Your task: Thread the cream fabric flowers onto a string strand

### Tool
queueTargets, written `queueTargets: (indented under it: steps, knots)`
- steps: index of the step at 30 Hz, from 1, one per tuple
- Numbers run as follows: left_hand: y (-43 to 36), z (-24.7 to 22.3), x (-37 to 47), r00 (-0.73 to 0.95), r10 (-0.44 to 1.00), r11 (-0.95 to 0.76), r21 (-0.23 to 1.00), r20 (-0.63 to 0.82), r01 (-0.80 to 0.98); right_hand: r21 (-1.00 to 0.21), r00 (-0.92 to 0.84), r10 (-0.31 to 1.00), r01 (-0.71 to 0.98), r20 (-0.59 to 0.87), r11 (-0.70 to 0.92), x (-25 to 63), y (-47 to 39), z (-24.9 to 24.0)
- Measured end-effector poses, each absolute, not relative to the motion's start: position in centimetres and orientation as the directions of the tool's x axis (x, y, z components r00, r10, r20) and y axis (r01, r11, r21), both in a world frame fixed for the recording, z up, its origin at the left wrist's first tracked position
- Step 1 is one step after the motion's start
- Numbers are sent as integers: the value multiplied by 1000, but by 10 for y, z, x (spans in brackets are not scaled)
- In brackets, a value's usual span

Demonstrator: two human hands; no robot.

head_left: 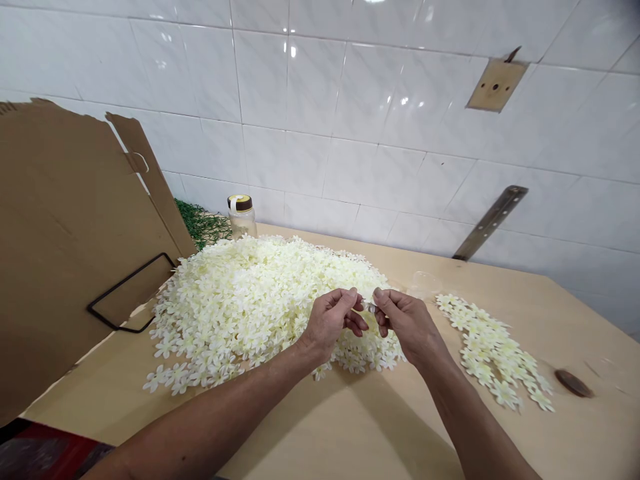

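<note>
One pale flower (369,307), seemingly, is pinched between the left hand (327,323) and right hand (410,323) above the table (300,430). From them, a big flower heap (260,293) fills ten o'clock; with a modest flower spread (493,353) at four, I'd judge little done, much left.

- A pale wooden tabletop (575,320) spans the scene.
- A big brown cardboard sheet (75,220) stands upright on the left, its top edge torn.
- A black wire frame (131,285) is against the cardboard's lower right part.
- Green stringy material (203,223) lies at the far left.
- A clear jar (243,220) with a dark lid is just right of it.
- Glossy white wall tiles (310,87) rise along the far side.
- A beige wall plate (497,85) sits far right.
- A metal strip (490,223) with holes leans below it.
- A dark oval piece (573,383) lies near right.
</note>
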State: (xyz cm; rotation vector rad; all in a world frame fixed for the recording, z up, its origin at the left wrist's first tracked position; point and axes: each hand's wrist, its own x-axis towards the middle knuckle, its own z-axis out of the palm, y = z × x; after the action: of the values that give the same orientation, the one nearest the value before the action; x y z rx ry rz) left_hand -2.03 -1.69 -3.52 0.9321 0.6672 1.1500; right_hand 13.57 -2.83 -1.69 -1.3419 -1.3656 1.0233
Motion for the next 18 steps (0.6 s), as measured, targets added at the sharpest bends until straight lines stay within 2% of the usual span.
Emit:
queueTargets:
  steps: [5,8,11,18]
  knots:
    - [-17,-36,-20,331,944,139,893,12,-429,-908,83,991,415,102,59,131,-32,-12]
    - [-16,-36,-21,347,938,151,901,-1,-407,-886,58,995,462,78,43,131,-32,-12]
    - [-16,-36,-22,346,938,165,901,-17,-402,-906,25,999,423,44,30,133,-30,-17]
    - [-12,-35,-24,311,949,202,862,-54,-465,-985,-159,987,173,-10,18,133,-29,-15]
